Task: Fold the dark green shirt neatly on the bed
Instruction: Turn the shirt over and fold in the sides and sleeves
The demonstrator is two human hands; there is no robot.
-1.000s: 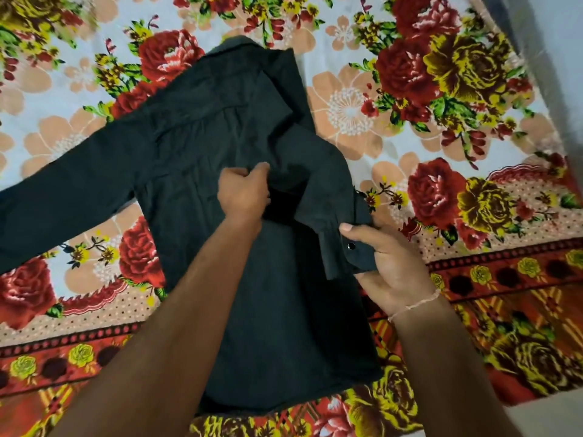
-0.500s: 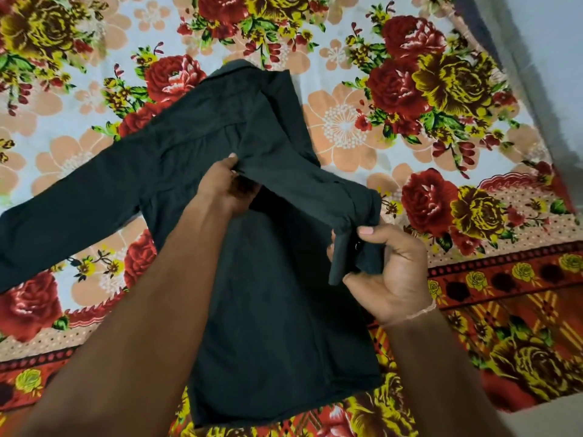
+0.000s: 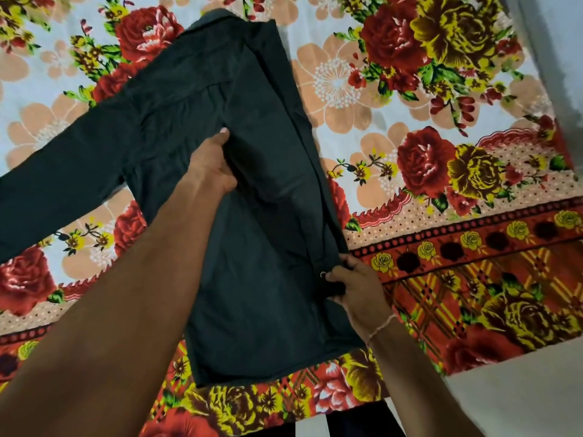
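Note:
The dark green shirt [image 3: 252,279] lies back up on the bed, collar at the far end. Its right sleeve is folded down along the right side of the body. The left sleeve stretches out flat to the left. My left hand [image 3: 211,165] rests on the middle of the shirt, fingers curled into the fabric at the fold, thumb pointing up. My right hand [image 3: 356,288] pinches the cuff of the folded sleeve, which has a small metal button, at the shirt's lower right edge.
A floral bedsheet [image 3: 441,152] with red and yellow roses covers the bed. The bed's near edge runs along the bottom right, with pale floor [image 3: 520,389] beyond it. A light wall [image 3: 561,42] rises at the top right.
My right hand has carried the sleeve cuff down and laid the sleeve straight along the shirt's right side. My left hand slid lower on the shirt's middle. The view moved closer.

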